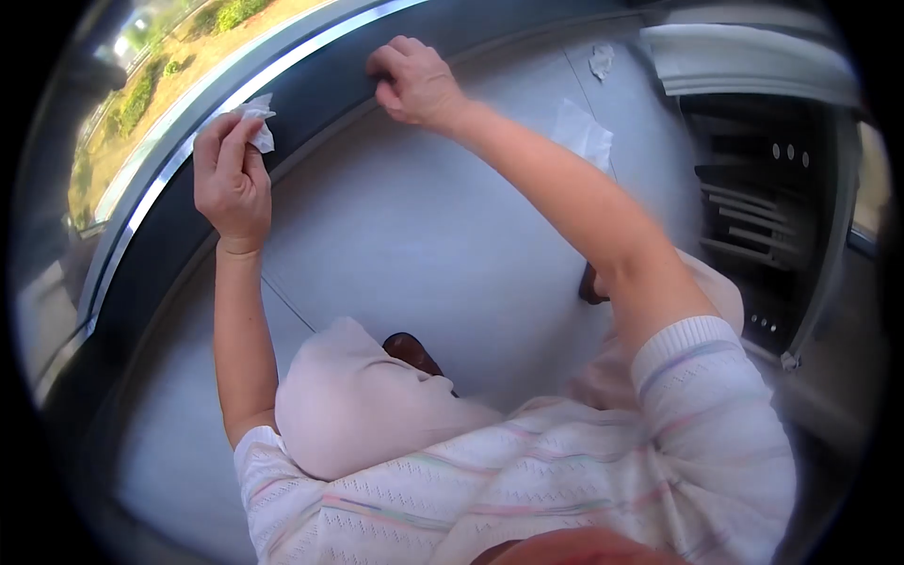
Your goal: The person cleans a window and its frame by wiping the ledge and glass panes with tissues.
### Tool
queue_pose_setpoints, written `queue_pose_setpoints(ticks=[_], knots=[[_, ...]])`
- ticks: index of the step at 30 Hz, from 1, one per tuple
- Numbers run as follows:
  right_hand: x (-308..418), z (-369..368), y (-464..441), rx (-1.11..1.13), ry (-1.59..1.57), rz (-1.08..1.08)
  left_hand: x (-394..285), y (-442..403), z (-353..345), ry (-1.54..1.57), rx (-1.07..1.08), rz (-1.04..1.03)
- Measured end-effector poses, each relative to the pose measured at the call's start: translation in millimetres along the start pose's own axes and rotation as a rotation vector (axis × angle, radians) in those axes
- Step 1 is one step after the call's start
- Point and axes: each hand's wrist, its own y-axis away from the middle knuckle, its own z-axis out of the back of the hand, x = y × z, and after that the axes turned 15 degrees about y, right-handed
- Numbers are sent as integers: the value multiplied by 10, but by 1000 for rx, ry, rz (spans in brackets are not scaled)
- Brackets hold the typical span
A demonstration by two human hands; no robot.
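Observation:
A crumpled white tissue is pinched between the thumb and fingers of my left hand, beside the dark window frame. Part of the tissue sticks out past my fingertips toward the frame. Farther along the same frame is my right hand, its fingers curled in close to the dark surface. Whatever those fingers may hold is hidden, and I cannot tell whether they touch the frame.
Below me is a grey tiled floor, with a flat white paper sheet and a crumpled paper piece on it. A dark slotted unit stands at the right. My brown shoe shows beside my bent knee.

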Motion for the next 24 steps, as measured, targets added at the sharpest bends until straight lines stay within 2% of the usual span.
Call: queue_pose_setpoints(ticks=[2,5,7,9,11,12,15,16,17,18,19,21,24], knots=[[49,57,241,22,-97,-96,-50,26,-237,39,41,4],[-61,329,960,163,-148,-378,-181,-99,-228,30,107,6],[-677,426,1569,267,-9,-680,-227,-187,-306,34,141,-16],[-1391,498,2174,238,232,-1015,-249,-227,-298,52,225,-3],[-1922,578,2606,346,421,-1255,-214,-206,-254,48,318,-4],[-2130,516,2791,365,438,-1297,-208,-235,-199,19,367,-12],[-2627,327,3426,366,356,-1228,-206,-233,-5,-38,419,-56],[-2797,248,3615,392,419,-1197,-192,-232,57,-59,436,-78],[-2873,180,3626,451,500,-1165,-177,-260,144,-109,419,-141],[-2950,177,3672,514,408,-1171,-121,-255,208,-129,360,-162],[-3027,101,3728,468,443,-1116,-67,-239,295,-191,325,-172],[-2733,202,3248,611,158,-1172,14,-207,546,-289,281,-165],[-2309,361,2225,1053,-178,-1006,-49,-154,927,-440,236,-173]])
